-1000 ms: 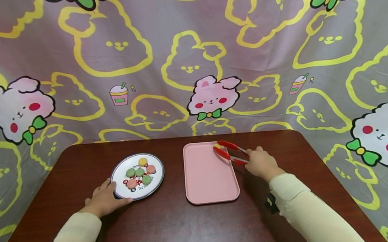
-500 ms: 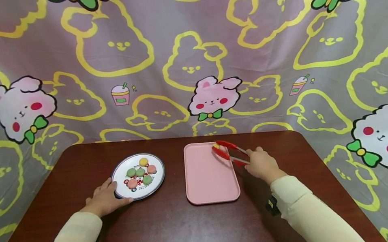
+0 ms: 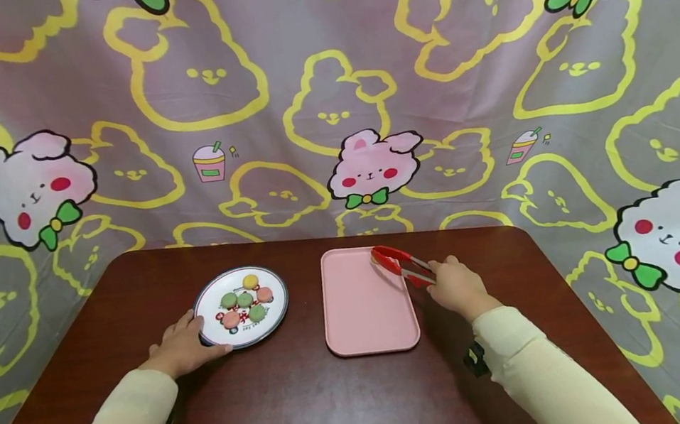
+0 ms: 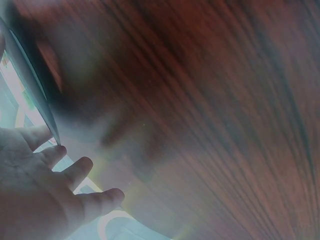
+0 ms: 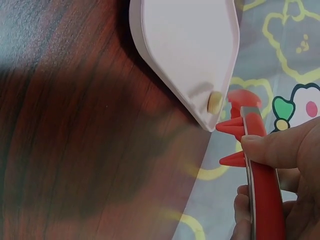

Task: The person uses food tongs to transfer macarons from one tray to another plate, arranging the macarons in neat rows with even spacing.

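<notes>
In the head view, my left hand [image 3: 180,345] touches the left rim of a white plate [image 3: 208,315], its fingers and thumb spread along the edge. Spread fingers show in the left wrist view too. Green, pink and yellow macarons [image 3: 245,299] lie on that plate. My right hand [image 3: 461,287] grips red tongs [image 3: 395,262], which reach over the far right corner of a pink tray [image 3: 368,308]. In the right wrist view a yellow macaron [image 5: 214,102] lies in the tray's corner, beside the tong tips. The tongs largely hide it from the head camera.
The dark wooden table [image 3: 314,409] carries both plate and tray, the tray standing right of the plate. Behind the table hangs a patterned curtain [image 3: 277,127], close to the tray's far edge.
The tong heads have shifted slightly left and now overlap in the head view. The yellow macaron that showed between them is mostly covered. My left hand has stayed at the plate.
</notes>
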`<state>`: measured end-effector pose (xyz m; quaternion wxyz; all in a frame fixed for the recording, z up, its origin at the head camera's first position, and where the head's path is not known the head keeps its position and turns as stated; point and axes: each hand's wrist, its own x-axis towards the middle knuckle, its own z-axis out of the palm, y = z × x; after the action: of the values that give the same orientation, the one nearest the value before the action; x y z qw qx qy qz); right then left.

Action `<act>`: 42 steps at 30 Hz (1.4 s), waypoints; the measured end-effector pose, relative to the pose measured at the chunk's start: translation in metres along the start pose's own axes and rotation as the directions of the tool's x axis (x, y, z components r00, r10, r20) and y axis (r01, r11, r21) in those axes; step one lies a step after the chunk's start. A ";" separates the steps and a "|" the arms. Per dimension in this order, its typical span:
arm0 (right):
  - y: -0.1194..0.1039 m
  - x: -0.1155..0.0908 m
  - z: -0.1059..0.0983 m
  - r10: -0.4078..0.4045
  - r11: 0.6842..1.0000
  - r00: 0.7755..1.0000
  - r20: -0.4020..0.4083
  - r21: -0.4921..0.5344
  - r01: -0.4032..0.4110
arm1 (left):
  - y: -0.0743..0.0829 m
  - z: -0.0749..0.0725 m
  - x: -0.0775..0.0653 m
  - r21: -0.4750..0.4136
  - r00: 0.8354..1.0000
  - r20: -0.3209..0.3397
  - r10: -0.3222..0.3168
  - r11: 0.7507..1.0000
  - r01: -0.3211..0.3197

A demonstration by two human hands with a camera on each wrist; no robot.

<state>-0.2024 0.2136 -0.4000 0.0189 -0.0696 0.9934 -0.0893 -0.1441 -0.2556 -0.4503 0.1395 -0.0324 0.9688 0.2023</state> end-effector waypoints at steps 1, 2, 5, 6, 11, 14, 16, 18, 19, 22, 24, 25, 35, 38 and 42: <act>0.000 0.000 0.000 -0.001 1.000 1.000 -0.003 -0.002 0.001 | 0.000 0.000 0.000 0.001 1.000 -0.003 0.002 1.000 -0.002; 0.001 0.001 0.000 -0.002 1.000 1.000 -0.005 -0.004 0.002 | 0.000 0.001 0.000 0.002 1.000 -0.005 0.005 1.000 -0.005; 0.001 0.001 0.000 -0.002 1.000 1.000 -0.008 -0.004 0.002 | -0.001 0.001 0.000 0.002 1.000 -0.013 0.011 1.000 -0.011; 0.001 0.002 0.000 0.000 1.000 1.000 -0.005 0.000 0.000 | -0.001 0.001 -0.001 0.000 1.000 -0.013 0.011 1.000 -0.011; 0.001 0.004 0.000 0.015 1.000 1.000 0.014 0.017 -0.015 | -0.001 0.000 -0.001 0.003 1.000 -0.013 0.007 1.000 -0.007; 0.002 0.005 0.001 0.024 1.000 1.000 0.020 0.016 -0.024 | 0.000 0.000 -0.001 0.010 1.000 -0.012 0.005 1.000 -0.004; 0.002 0.006 0.002 0.028 0.999 0.999 0.023 0.016 -0.029 | 0.000 0.000 -0.001 0.010 1.000 -0.011 0.004 1.000 -0.004; 0.002 0.007 0.002 0.032 0.999 0.999 0.029 0.017 -0.032 | 0.000 -0.001 -0.001 0.009 1.000 -0.007 0.002 1.000 -0.002; 0.003 0.008 0.003 0.034 0.999 0.999 0.033 0.019 -0.034 | 0.001 -0.001 -0.002 0.008 1.000 -0.005 0.000 1.000 0.000; 0.003 0.009 0.003 0.038 0.999 0.998 0.044 0.026 -0.039 | 0.002 -0.002 -0.002 0.004 1.000 0.000 -0.002 1.000 0.002; 0.002 0.009 0.003 0.041 0.999 0.998 0.048 0.027 -0.043 | 0.002 -0.002 -0.002 0.003 1.000 0.001 -0.001 1.000 0.001; 0.002 0.009 0.003 0.044 0.999 0.998 0.050 0.026 -0.045 | 0.002 -0.002 -0.003 0.003 1.000 0.001 -0.001 1.000 0.001; 0.001 0.012 0.005 0.062 0.997 0.997 0.049 0.035 -0.064 | 0.001 -0.001 -0.001 -0.002 1.000 0.009 -0.007 1.000 0.007; 0.001 0.013 0.006 0.069 0.997 0.996 0.050 0.034 -0.071 | 0.000 -0.001 0.001 -0.001 1.000 0.008 -0.008 1.000 0.009; 0.000 0.015 0.007 0.074 0.996 0.996 0.052 0.037 -0.076 | -0.001 0.000 0.001 0.002 1.000 0.007 -0.011 1.000 0.011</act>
<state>-0.2164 0.2107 -0.4076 0.0489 -0.0340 0.9926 -0.1063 -0.1452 -0.2567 -0.4514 0.1441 -0.0366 0.9683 0.2007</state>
